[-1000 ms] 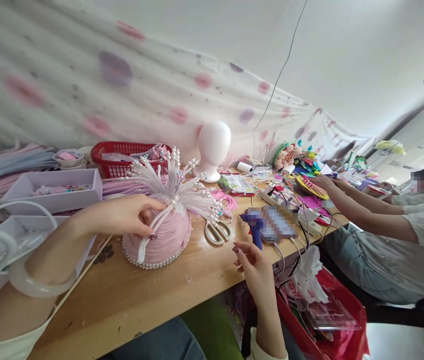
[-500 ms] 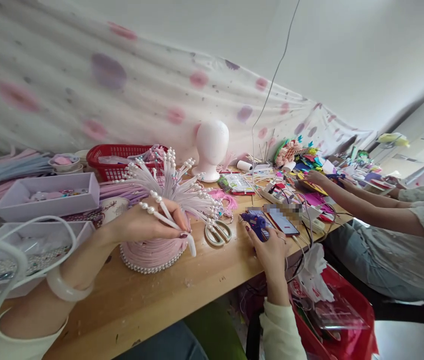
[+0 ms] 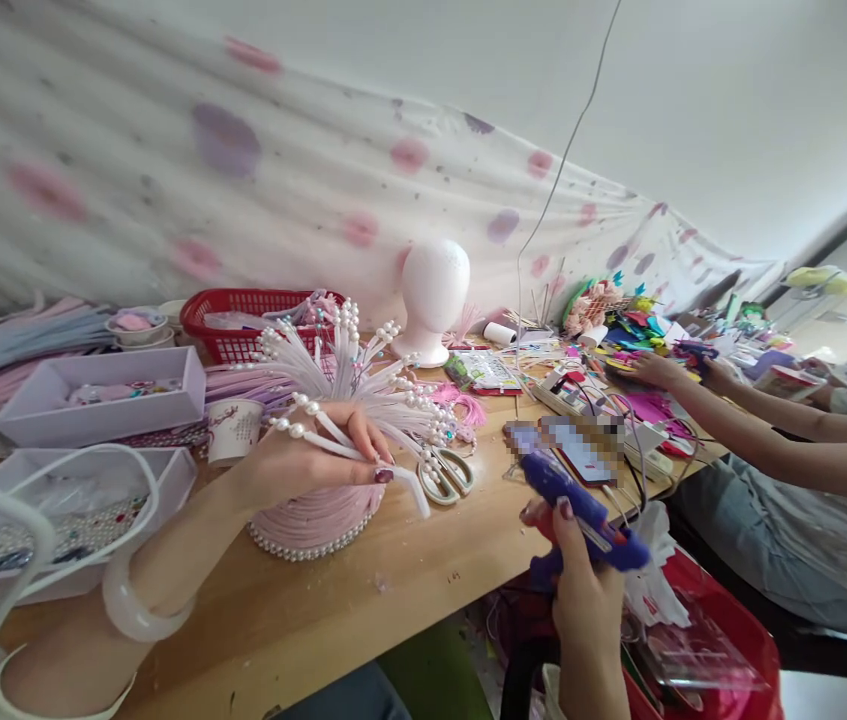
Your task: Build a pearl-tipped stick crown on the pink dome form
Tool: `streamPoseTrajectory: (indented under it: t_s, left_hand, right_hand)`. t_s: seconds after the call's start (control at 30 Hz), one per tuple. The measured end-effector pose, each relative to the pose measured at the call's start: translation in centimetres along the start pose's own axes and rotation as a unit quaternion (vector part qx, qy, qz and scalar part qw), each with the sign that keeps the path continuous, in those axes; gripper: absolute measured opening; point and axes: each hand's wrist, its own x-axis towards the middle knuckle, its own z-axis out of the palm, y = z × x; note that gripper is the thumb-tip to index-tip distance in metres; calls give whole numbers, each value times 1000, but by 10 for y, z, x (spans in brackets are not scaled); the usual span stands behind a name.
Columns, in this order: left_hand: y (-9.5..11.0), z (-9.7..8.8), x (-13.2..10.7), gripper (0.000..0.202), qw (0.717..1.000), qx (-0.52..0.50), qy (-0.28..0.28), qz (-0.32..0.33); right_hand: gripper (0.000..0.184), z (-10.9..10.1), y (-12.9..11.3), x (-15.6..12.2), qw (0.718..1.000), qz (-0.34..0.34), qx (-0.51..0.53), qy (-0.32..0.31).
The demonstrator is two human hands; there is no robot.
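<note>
My left hand (image 3: 333, 455) pinches a white tube strand (image 3: 412, 490) tipped with pearl beads (image 3: 289, 428); its bare end points right. Behind that hand stands a pink cap-like base (image 3: 310, 522) rimmed with pearls, with a spray of white, pearl-tipped strands (image 3: 333, 365) fanning out of its top. Off the table's front edge, my right hand (image 3: 580, 560) is closed round a blue glue gun (image 3: 580, 505), its body slanting down to the right. Scissors (image 3: 447, 475) with pale handles lie on the wood beside the pink base.
White boxes of beads (image 3: 63, 515), a paper cup (image 3: 234, 432) and a red basket (image 3: 224, 345) stand left. A white foam head (image 3: 434, 300) is at the back. Phones (image 3: 580, 450) and cables lie right. A co-worker's arms (image 3: 768, 420) reach over the table; a red bag (image 3: 749, 640) is below.
My right hand has lifted the glue gun from the table and drawn it towards me. My left hand still pinches the strand, its bare end now pointing more to the right.
</note>
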Motion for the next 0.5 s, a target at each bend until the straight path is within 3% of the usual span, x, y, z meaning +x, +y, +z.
streamPoseTrajectory:
  t_s: [0.1,0.3,0.5]
  left_hand:
    - [-6,2,-12,18,998,-41,35,20]
    - [-27,-5,-38,24,988,-86,126,-7]
    - [-34,-6,-45,22,983,-118,138,10]
  right_hand:
    - [51,5,-1,-33,991,0,92,-101]
    - [56,29,2,-66,963,48,130,-232]
    - [54,36,13,-73,946,50,173,-270]
